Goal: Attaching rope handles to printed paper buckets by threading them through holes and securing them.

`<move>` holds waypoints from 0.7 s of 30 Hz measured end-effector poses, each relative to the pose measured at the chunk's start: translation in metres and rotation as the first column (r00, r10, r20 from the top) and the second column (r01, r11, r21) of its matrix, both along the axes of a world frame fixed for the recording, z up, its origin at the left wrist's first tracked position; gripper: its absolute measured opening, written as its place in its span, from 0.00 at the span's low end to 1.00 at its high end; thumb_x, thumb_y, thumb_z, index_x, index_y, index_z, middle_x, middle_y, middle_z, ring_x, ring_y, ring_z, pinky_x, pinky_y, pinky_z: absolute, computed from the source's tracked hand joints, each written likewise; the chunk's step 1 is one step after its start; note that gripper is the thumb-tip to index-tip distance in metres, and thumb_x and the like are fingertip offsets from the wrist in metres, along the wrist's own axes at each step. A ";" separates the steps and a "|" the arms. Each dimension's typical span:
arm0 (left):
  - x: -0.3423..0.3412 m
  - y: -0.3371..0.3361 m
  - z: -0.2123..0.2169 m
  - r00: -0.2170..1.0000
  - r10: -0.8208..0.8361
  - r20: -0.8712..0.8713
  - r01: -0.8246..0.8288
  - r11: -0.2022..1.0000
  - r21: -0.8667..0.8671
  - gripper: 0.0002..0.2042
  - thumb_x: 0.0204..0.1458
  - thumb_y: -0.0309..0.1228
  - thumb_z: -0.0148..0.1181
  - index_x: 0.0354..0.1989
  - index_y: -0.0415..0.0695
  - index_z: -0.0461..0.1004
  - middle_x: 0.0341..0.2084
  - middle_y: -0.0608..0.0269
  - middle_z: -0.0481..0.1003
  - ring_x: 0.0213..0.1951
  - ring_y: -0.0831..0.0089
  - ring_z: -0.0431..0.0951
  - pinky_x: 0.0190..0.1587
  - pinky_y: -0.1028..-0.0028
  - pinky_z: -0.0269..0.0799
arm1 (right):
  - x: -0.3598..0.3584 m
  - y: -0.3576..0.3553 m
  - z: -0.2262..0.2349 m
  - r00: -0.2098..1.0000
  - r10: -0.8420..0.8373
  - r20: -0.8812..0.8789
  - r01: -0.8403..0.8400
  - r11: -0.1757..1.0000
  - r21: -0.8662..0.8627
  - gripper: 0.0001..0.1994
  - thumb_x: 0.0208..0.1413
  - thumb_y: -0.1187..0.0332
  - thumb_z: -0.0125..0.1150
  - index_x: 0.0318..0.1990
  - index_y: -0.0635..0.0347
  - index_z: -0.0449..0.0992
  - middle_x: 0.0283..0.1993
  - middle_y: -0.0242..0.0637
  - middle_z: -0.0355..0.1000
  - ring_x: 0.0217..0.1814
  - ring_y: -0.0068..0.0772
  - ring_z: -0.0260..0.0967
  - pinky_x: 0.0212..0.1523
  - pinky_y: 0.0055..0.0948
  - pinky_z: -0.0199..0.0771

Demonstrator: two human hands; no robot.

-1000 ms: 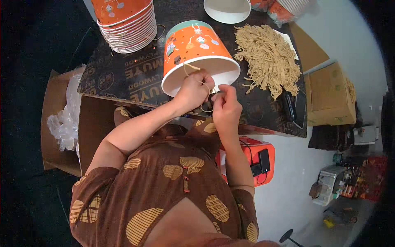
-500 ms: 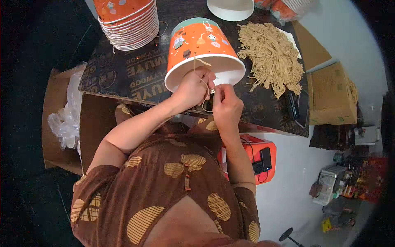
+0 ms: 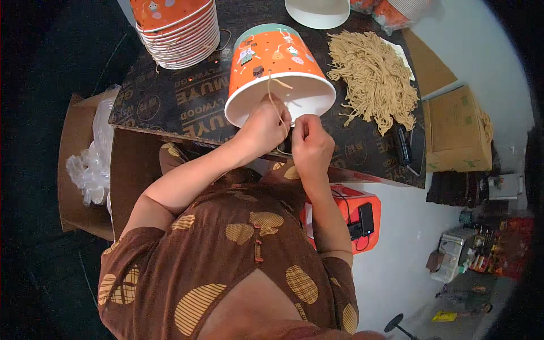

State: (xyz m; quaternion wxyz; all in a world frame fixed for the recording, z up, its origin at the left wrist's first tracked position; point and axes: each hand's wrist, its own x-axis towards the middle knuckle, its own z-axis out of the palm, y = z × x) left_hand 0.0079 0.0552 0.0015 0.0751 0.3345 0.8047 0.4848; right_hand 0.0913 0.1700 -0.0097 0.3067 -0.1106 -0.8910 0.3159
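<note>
An orange paper bucket (image 3: 277, 59) with cartoon figures and a white inside lies tilted on the dark table, its mouth toward me. A beige cord (image 3: 273, 101) comes through near the upper rim and hangs down across my left hand (image 3: 263, 126). The fingers of that hand are closed on the cord at the bucket's mouth, their tips partly hidden. Close beside it at the lower rim, my right hand (image 3: 311, 140) is closed in a pinch. What it grips looks like the cord's other part, mostly covered by the fingers.
Nested orange buckets (image 3: 178, 37) stand far left. A heap of beige cords (image 3: 371, 79) lies right of the bucket, near a black tool (image 3: 404, 144). A white bowl-like container (image 3: 318, 12) sits behind. Cardboard boxes (image 3: 459, 130) flank the table; a red stool (image 3: 371, 241) holds a black device.
Both hands stay at the bucket's mouth and have come slightly closer together. The bucket has shifted a little to the left. The small shiny bit between the fingertips is now mostly covered.
</note>
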 end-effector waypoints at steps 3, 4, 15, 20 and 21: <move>-0.001 0.000 -0.002 0.999 0.010 -0.044 -0.010 1.000 0.012 0.04 0.44 0.20 0.59 0.24 0.37 0.70 0.27 0.55 0.68 0.32 0.65 0.73 0.35 0.67 0.69 | -0.001 -0.001 0.000 0.999 0.015 -0.046 -0.014 1.000 0.015 0.03 0.55 0.72 0.57 0.34 0.59 0.70 0.26 0.48 0.73 0.27 0.54 0.73 0.27 0.46 0.70; -0.002 0.000 -0.003 0.998 0.015 -0.061 -0.013 1.000 0.027 0.04 0.44 0.20 0.59 0.23 0.37 0.70 0.27 0.55 0.68 0.31 0.65 0.72 0.34 0.68 0.69 | -0.001 -0.001 -0.001 0.999 0.015 -0.046 -0.014 1.000 0.016 0.03 0.55 0.72 0.57 0.34 0.59 0.70 0.26 0.48 0.73 0.27 0.54 0.73 0.27 0.46 0.70; -0.002 -0.004 -0.002 0.990 -0.048 0.133 0.041 0.998 0.054 0.06 0.47 0.19 0.57 0.22 0.38 0.67 0.27 0.60 0.69 0.29 0.73 0.70 0.32 0.72 0.67 | -0.001 -0.005 -0.002 0.999 0.012 -0.037 -0.008 0.996 0.093 0.05 0.52 0.72 0.59 0.35 0.58 0.69 0.27 0.46 0.72 0.27 0.53 0.72 0.26 0.45 0.69; -0.003 -0.005 -0.005 0.976 -0.060 0.209 0.041 0.995 0.095 0.08 0.47 0.17 0.56 0.21 0.40 0.65 0.22 0.66 0.67 0.23 0.78 0.67 0.25 0.75 0.63 | -0.001 -0.006 -0.002 1.000 0.025 -0.017 -0.022 0.985 0.169 0.06 0.52 0.72 0.59 0.35 0.58 0.69 0.28 0.45 0.71 0.27 0.52 0.71 0.26 0.45 0.70; -0.004 -0.005 -0.009 0.982 -0.070 0.178 0.049 0.992 0.120 0.08 0.47 0.17 0.56 0.20 0.41 0.64 0.21 0.67 0.66 0.22 0.79 0.67 0.23 0.75 0.62 | 0.000 -0.006 -0.002 1.000 0.031 0.001 -0.031 0.981 0.192 0.06 0.52 0.72 0.59 0.35 0.58 0.69 0.29 0.45 0.71 0.27 0.52 0.71 0.26 0.45 0.70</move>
